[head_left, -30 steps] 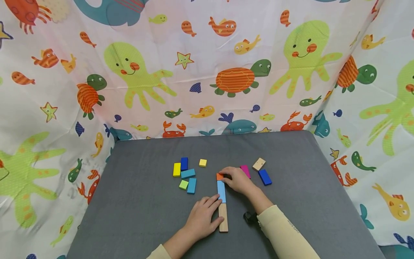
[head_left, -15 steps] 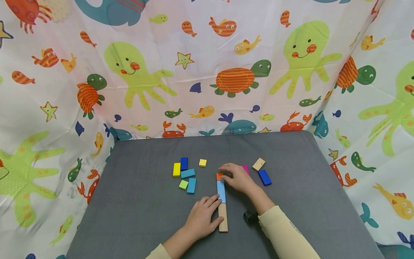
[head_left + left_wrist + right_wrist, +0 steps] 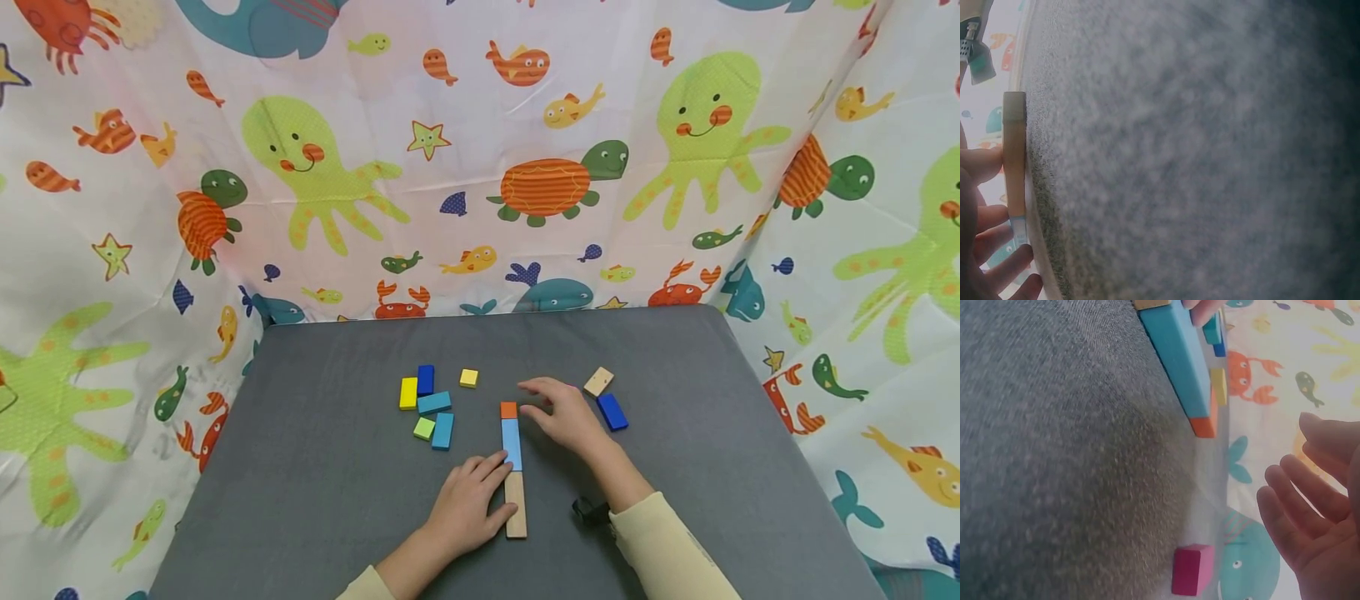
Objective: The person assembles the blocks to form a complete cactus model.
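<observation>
Head view: below centre, wood block [image 3: 515, 523], light-blue block [image 3: 511, 437] and orange block [image 3: 508, 410] are lined end to end. The first two are touched by the left hand [image 3: 467, 504], fingers spread; beside the third, the right hand [image 3: 570, 419] is held, fingers apart, empty. Alignment seems best kept by light pressure.

I see three blocks lying flat, end to end, in one straight row on the table [image 3: 337, 517]: long bare wood [image 3: 516, 523] nearest the person, light blue [image 3: 512, 442] in the middle, small orange [image 3: 508, 410] farthest. The left hand [image 3: 467, 504] touches the wood and blue; the right [image 3: 568, 417] is apart from the orange, just beside it.
</observation>
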`<move>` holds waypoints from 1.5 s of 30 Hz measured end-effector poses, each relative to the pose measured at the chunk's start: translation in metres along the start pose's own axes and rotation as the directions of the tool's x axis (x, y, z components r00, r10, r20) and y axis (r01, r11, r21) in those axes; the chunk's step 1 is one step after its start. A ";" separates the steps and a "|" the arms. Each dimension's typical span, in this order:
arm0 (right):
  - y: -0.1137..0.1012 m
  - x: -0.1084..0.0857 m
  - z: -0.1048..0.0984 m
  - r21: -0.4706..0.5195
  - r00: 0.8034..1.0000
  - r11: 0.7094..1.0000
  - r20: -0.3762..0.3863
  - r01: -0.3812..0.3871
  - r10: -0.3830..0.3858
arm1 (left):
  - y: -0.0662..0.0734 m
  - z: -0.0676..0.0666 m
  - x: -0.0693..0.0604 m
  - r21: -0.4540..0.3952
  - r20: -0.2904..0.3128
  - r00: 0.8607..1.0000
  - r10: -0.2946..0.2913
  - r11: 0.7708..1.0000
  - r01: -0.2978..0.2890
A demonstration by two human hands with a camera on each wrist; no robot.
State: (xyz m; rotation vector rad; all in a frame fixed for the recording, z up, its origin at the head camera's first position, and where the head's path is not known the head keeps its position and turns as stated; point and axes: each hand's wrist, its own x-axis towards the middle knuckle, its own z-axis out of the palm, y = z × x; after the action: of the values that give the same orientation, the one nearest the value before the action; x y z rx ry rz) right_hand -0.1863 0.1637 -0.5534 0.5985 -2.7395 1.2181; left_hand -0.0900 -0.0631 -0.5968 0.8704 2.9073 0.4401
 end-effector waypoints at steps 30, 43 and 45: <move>0.016 -0.042 -0.041 -0.068 0.968 0.988 -0.220 -0.138 0.120 | -0.001 0.000 -0.003 -0.012 0.001 1.000 0.010 1.000 -0.010; 0.037 -0.059 -0.052 -0.092 0.934 0.965 -0.288 -0.245 0.210 | 0.000 0.000 0.000 0.004 -0.001 1.000 -0.001 1.000 0.001; 0.041 -0.062 -0.054 -0.093 0.927 0.959 -0.297 -0.268 0.231 | 0.000 0.000 0.000 0.004 0.006 1.000 -0.004 1.000 0.004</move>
State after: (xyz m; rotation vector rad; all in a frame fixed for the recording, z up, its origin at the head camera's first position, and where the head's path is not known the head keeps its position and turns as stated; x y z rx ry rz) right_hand -0.1496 0.2475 -0.5592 0.0513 -2.6760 1.0571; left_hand -0.0905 -0.0631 -0.5966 0.8643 2.9057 0.4303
